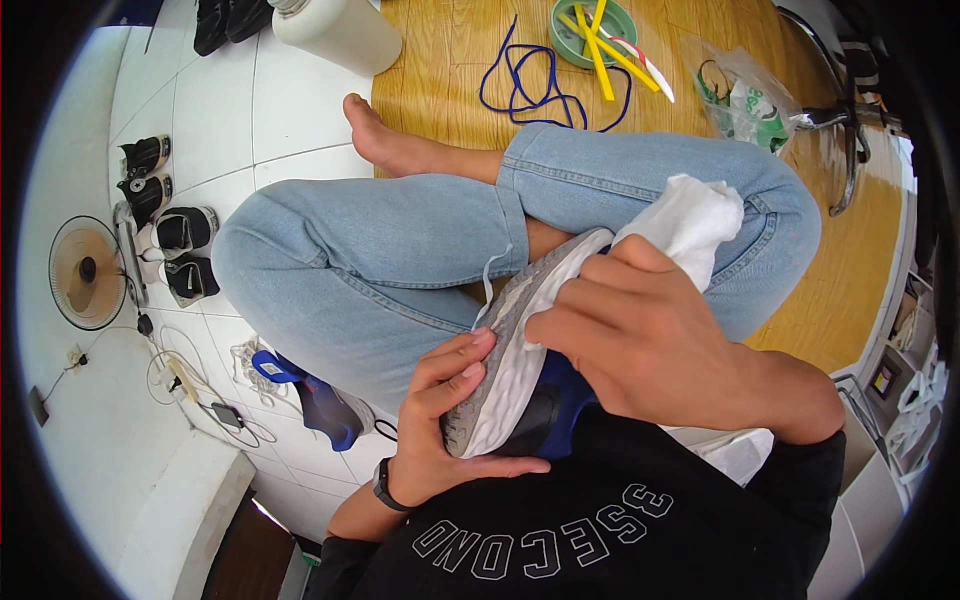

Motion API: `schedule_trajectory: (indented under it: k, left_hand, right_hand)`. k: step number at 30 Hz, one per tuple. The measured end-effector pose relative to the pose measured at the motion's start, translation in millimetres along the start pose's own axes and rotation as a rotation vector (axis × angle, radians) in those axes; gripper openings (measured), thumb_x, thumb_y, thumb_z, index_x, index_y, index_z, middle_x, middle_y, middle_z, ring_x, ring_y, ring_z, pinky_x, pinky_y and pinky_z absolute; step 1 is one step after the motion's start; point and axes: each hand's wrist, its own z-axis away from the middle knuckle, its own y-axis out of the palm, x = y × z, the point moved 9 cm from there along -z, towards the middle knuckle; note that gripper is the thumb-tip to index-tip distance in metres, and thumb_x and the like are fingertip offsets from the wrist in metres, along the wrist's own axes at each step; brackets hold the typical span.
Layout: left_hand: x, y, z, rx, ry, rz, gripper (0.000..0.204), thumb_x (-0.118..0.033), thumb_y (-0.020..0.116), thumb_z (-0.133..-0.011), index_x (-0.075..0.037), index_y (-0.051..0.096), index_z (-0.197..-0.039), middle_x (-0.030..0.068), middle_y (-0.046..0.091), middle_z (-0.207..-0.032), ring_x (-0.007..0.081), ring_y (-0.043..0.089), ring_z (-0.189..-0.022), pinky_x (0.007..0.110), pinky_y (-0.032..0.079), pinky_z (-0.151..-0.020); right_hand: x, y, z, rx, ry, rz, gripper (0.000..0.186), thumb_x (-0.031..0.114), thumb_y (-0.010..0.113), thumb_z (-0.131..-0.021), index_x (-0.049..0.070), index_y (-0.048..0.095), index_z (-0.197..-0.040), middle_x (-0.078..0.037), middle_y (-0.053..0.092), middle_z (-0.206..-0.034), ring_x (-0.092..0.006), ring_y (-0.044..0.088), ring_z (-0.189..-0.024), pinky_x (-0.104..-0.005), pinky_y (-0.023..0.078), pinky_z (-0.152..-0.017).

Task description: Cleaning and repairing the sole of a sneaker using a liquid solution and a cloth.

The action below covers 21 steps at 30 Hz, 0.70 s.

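Note:
A sneaker with a gray sole, white midsole and blue and black upper is tilted on its side above my lap. My left hand grips its lower end, fingers along the sole and thumb underneath by the upper. My right hand is closed on a white cloth, pressed against the white midsole near the shoe's upper end. The cloth hangs beyond my knuckles; the part under my fingers is hidden.
Other shoes line the tiles at left, near a fan and cables. A blue shoe lies by my hip. Ahead are a white container, blue laces, a green bowl with yellow sticks and a plastic bag.

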Motion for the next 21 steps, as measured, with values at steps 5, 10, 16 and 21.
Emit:
schedule_trajectory:
  k: [5,10,16,21]
  left_hand:
    - [-2.9,1.2,-1.0,-0.006,-0.004,-0.02,0.118,-0.031,0.105,-0.05,-0.017,0.045,-0.151,0.0167,0.05,-0.147,0.0379,0.051,-0.136,0.053,0.042,-0.114]
    - [-5.1,4.1,5.4,-0.002,0.018,-0.062,0.12,-0.032,0.105,-0.049,-0.017,0.044,-0.151,0.0175,0.05,-0.145,0.0388,0.051,-0.135,0.054,0.043,-0.113]
    - [1.4,-2.6,-0.5,-0.017,0.005,-0.027,0.12,-0.031,0.105,-0.048,-0.016,0.043,-0.15,0.018,0.05,-0.146,0.0385,0.051,-0.135,0.054,0.042,-0.114]
    - [3.9,-3.2,0.3,0.0,0.017,-0.016,0.117,-0.031,0.105,-0.048,-0.013,0.045,-0.147,0.0185,0.051,-0.145,0.0379,0.053,-0.135,0.054,0.042,-0.114]
  right_hand:
    - [16.4,7.7,-2.6,0.022,-0.074,0.173,0.027,0.007,0.073,-0.07,0.01,0.067,-0.096,-0.002,0.053,-0.078,-0.0211,0.054,-0.077,-0.0348,0.037,-0.073]
    - [5.2,13.9,-6.0,0.151,-0.019,-0.066,0.021,0.01,0.072,-0.077,0.005,0.068,-0.097,-0.004,0.065,-0.081,-0.0217,0.062,-0.083,-0.0346,0.041,-0.081]
    - [-26.0,-1.6,0.2,0.083,0.194,-0.423,0.011,0.006,0.07,-0.087,0.011,0.067,-0.096,-0.003,0.07,-0.088,-0.0236,0.064,-0.084,-0.0368,0.04,-0.082]
    - [-16.8,-6.5,-0.5,0.01,0.065,-0.061,0.016,0.007,0.075,-0.079,0.011,0.07,-0.095,-0.001,0.06,-0.075,-0.0215,0.058,-0.076,-0.035,0.037,-0.077]
